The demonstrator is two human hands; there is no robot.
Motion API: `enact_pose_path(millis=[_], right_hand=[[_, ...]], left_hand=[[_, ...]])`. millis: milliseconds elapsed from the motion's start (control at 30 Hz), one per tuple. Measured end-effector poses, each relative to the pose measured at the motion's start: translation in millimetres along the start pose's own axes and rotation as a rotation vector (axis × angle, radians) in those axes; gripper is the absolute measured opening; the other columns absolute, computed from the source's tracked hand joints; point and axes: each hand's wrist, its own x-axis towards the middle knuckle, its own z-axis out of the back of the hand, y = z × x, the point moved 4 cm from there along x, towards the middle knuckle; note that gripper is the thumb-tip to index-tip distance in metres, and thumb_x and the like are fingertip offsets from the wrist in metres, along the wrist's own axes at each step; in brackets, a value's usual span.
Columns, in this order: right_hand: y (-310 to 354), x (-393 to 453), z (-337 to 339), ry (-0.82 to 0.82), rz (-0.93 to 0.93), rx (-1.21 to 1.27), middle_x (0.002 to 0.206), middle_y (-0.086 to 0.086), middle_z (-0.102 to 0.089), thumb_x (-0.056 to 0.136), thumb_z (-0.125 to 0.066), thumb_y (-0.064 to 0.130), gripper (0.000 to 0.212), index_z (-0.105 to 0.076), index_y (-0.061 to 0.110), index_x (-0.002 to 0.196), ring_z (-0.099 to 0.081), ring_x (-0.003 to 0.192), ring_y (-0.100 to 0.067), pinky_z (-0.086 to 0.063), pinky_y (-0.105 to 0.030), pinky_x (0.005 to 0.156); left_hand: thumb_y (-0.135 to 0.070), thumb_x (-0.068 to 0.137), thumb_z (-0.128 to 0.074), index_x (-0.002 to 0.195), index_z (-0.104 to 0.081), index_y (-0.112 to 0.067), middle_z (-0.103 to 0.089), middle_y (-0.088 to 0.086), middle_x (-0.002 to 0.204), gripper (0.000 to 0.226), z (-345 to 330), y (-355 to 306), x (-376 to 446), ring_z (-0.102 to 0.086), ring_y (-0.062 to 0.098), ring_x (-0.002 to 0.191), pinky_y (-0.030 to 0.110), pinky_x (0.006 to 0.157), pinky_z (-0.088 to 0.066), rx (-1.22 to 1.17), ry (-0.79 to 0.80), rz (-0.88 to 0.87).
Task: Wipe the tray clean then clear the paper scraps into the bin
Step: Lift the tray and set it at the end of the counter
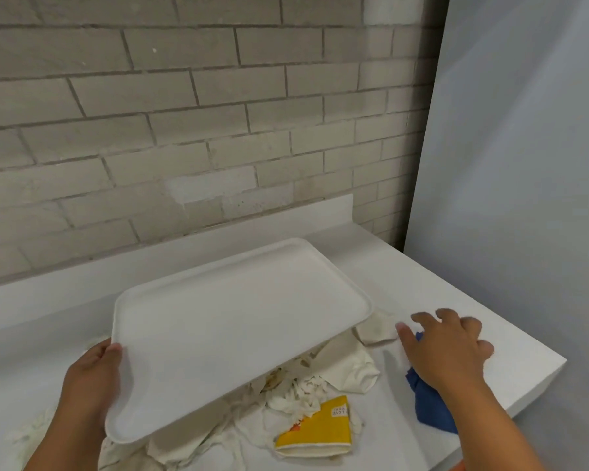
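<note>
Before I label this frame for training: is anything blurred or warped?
Head view: the right hand is motion-blurred at the fingertips; the left hand and tray look sharper; wide-angle bend curves the counter edge; lighting is soft, with no glare.

The tray is plain white, like the counter. The paper scraps are off-white; one wrapper is yellow. Blue cloth near right; far wall grey-beige brick pattern.

A white counter carries crumpled paper scraps and a yellow wrapper between the hands, a blue cloth under the right hand.
</note>
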Motion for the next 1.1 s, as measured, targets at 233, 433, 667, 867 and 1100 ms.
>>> enact_pose_path(millis=[233,433,667,867,1100], right_hand=[[43,28,7,0.636,-0.100,1.323,0.096,-0.020,-0.063,0.096,-0.051,0.043,0.037,-0.051,0.012,0.116,-0.060,0.068,-0.027,-0.051,-0.031,0.054],[42,72,-11,0.514,-0.222,1.576,0.080,-0.019,-0.059,0.100,-0.044,0.012,0.003,-0.047,0.011,0.101,-0.056,0.048,-0.020,-0.041,-0.021,0.035],[21,151,0,0.333,-0.312,1.449,0.071,-0.018,-0.054,0.094,-0.030,-0.003,0.019,-0.047,0.003,0.089,-0.047,0.043,-0.021,-0.032,-0.018,0.031],[-13,211,22,0.222,-0.300,1.449,0.070,-0.017,-0.053,0.090,-0.028,-0.006,0.023,-0.049,0.002,0.087,-0.048,0.037,-0.020,-0.029,-0.018,0.029],[-41,266,41,0.124,-0.304,1.379,0.073,-0.017,-0.054,0.089,-0.027,-0.007,0.024,-0.047,0.005,0.085,-0.047,0.027,-0.013,-0.029,-0.014,0.028]], left_hand=[[-0.014,0.096,-0.039,0.121,-0.058,-0.003,-0.055,0.015,0.106,0.033,-49,-26,1,-0.052,0.032,0.090,0.037,0.080,-0.038,-0.036,0.032,-0.008],[-0.013,0.097,-0.039,0.118,-0.059,-0.002,-0.057,0.016,0.106,0.030,-109,-51,7,-0.051,0.030,0.088,0.035,0.078,-0.039,-0.122,0.063,-0.002],[-0.016,0.098,-0.039,0.120,-0.056,-0.006,-0.059,0.018,0.116,0.030,-191,-72,17,-0.056,0.034,0.100,0.043,0.091,-0.045,-0.233,0.135,0.039],[-0.010,0.097,-0.034,0.129,-0.050,-0.011,-0.061,0.012,0.118,0.036,-269,-100,15,-0.059,0.030,0.100,0.041,0.089,-0.050,-0.361,0.394,0.093],[-0.001,0.096,-0.033,0.127,-0.051,-0.015,-0.066,0.006,0.106,0.038,-330,-123,9,-0.064,0.021,0.085,0.031,0.064,-0.053,-0.408,0.639,0.132]])
